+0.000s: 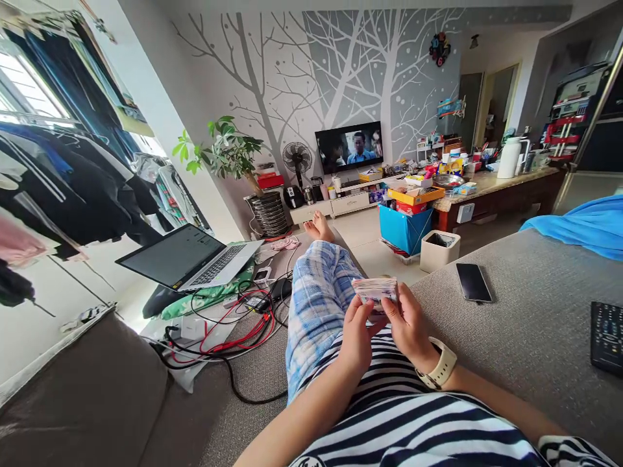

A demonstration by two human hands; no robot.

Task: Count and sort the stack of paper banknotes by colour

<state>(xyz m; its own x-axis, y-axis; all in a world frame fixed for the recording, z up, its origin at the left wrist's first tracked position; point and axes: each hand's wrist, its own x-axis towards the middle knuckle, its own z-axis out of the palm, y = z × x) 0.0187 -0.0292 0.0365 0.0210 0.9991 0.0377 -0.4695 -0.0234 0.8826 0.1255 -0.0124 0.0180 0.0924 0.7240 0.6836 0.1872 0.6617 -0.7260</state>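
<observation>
A thick stack of cards point(376, 288), with pale pinkish edges and a printed face, is held upright above my lap. My left hand point(357, 327) grips its left side, thumb on the near face. On the right side, my right hand point(405, 324) closes round the stack, its thumb also pressed against the near face. The fingers behind the cards are mostly hidden. A cream watch point(439, 364) is on my right wrist. Below the hands are my striped shirt point(413, 428) and plaid trousers point(316, 298).
On the sofa to the right lie a phone point(474, 283) and a black remote control point(607, 337). Left of my legs stand an open laptop point(195, 256) and tangled cables point(243, 337). A white bin point(439, 251) and a blue box point(405, 227) stand beyond the sofa.
</observation>
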